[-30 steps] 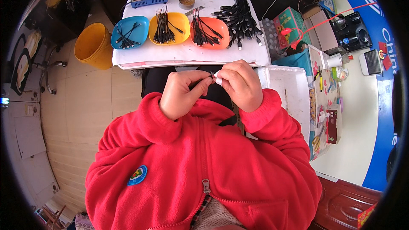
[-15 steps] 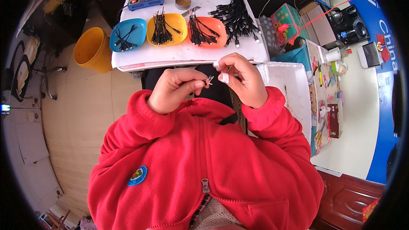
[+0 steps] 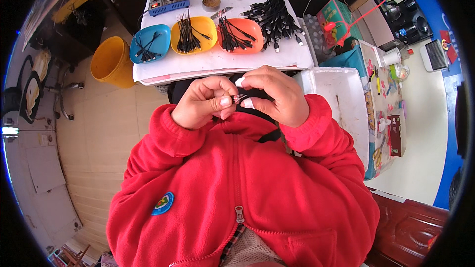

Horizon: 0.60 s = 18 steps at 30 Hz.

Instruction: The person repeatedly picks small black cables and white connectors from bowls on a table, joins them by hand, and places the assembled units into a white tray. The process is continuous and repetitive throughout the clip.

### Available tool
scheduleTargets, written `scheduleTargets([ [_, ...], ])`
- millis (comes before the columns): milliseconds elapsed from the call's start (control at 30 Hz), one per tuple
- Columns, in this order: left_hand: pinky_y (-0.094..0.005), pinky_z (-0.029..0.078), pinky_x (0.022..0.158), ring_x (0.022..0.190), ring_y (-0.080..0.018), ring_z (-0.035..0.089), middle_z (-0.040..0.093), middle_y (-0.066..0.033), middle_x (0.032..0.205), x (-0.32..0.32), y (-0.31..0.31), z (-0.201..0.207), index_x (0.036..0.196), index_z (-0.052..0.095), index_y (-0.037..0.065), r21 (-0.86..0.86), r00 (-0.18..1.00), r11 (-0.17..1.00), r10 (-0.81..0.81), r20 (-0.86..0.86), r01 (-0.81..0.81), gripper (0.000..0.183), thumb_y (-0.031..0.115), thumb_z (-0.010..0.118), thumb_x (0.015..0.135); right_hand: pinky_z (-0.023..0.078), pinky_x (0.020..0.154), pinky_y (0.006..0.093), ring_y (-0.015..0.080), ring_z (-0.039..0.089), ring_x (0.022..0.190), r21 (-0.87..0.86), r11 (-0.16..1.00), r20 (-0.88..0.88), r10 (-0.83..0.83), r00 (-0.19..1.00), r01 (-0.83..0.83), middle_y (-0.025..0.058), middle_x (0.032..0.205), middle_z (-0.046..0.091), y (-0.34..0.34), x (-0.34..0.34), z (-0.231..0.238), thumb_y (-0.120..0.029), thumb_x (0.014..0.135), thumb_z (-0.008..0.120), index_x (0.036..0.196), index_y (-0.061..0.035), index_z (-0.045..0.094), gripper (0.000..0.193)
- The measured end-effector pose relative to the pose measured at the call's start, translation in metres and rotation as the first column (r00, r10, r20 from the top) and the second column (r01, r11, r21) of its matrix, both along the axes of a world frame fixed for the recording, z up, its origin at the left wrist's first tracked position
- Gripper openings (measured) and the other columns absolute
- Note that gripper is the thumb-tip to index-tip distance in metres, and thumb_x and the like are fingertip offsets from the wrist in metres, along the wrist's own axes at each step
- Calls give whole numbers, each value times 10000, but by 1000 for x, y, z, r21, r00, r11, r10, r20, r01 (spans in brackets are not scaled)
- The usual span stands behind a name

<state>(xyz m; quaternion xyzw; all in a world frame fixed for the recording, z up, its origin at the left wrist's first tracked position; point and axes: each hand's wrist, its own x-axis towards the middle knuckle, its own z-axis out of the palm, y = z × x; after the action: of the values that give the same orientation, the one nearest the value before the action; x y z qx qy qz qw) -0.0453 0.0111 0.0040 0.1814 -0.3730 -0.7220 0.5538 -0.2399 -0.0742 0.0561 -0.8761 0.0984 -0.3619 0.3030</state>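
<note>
My left hand (image 3: pixel 207 103) is closed in a pinch in front of the table edge. From its fingertips stick the thin bare wire ends (image 3: pixel 239 98) of a short cable; most of the cable is hidden in the fist. Close by on the right is my right hand (image 3: pixel 278 95), white tape around its thumb and index fingertips. Those two fingers stand apart on either side of the wire ends, with nothing gripped between them. Beyond the hands, short black cables lie in a blue tray (image 3: pixel 162 49), a yellow tray (image 3: pixel 206 22) and an orange tray (image 3: pixel 256 30).
Long black cables (image 3: pixel 274 17) are heaped at the table's right. A small blue heating device (image 3: pixel 169 6) and a round tin (image 3: pixel 211 3) stand at the back. A yellow bin (image 3: pixel 108 62) is on the floor at left, a white foam box (image 3: pixel 341 99) at right.
My right hand has moved left and a little down, bringing its taped fingertips around the wire ends. The left hand keeps its pinch, its wires now more together. The view has shifted slightly.
</note>
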Motion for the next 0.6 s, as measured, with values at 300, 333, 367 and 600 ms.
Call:
scheduleTargets([
  [300, -223, 414, 573, 627, -101, 525, 590, -53, 746, -3, -3, -9, 941, 608, -1, -80, 993, 992, 100, 64, -95, 56, 46, 598, 912, 476, 677, 365, 263, 584, 763, -85, 990, -16, 108, 994, -109, 72, 833, 600, -7, -1, -9, 31, 684, 708, 922, -46, 597, 273],
  [333, -224, 419, 577, 627, -102, 526, 590, -53, 746, -3, -2, -10, 934, 609, -3, -74, 993, 993, 95, 75, -90, 57, 49, 601, 911, 473, 680, 369, 267, 579, 763, -88, 987, -77, 132, 988, -138, 73, 832, 597, -10, -3, -8, 32, 682, 705, 918, -43, 593, 271],
  [367, -225, 423, 581, 626, -103, 528, 591, -54, 745, -2, -2, -10, 926, 610, -5, -68, 993, 994, 88, 81, -83, 60, 53, 604, 910, 473, 690, 373, 272, 578, 771, -182, 983, -56, 14, 998, -24, 77, 840, 599, -14, -4, -6, 26, 687, 702, 917, -41, 591, 264],
  [600, -229, 436, 597, 633, -99, 534, 595, -55, 746, -6, -3, -13, 923, 616, -13, -114, 995, 992, 46, -93, -57, 102, 83, 633, 896, 491, 803, 369, 278, 612, 925, -125, 992, -132, -26, 991, 9, 99, 1013, 638, -21, -12, -2, -88, 744, 738, 1064, -43, 641, 337],
])
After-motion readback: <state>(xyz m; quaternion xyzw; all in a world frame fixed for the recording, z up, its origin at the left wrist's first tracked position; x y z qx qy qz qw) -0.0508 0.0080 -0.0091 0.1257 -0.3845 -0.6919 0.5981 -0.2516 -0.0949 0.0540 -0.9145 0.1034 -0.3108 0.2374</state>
